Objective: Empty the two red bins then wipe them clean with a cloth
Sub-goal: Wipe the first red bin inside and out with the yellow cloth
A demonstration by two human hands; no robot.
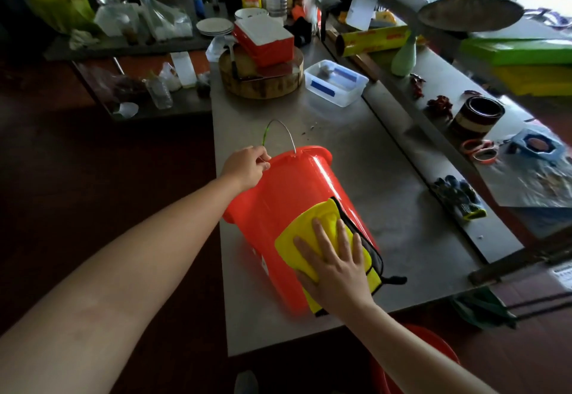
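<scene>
Now your left hand (246, 166) has its fingers curled at the rim of the red bin (278, 201), on the far left side of the mouth, at the place where the wire handle (280, 127) joins. I cannot tell if the fingers close on the wire or on the lip of the rim. Your right hand (334, 265) is flat, with the fingers straight and a little spread, and it presses the yellow cloth (294, 242) against the outer wall of the bin, close to the bin's base. The cloth has a dark border on its right edge and a small dark loop hanging at the near right corner.

The red bin lies tilted on the steel table (387, 183), near the left edge. Its mouth points to the far left and its base points to you. The wire handle stands up beyond the rim.

A second red bin (383, 378) shows only in part, low at the near right, below the table edge and behind your right forearm.

Farther on the table you have a round wooden block (261, 79) with a red and white container (263, 40) on top, and just to the right of it a clear plastic box (335, 82) with blue tape. On the right strip lie dark gloves (459, 197) and, farther, a tin can (476, 116).
</scene>
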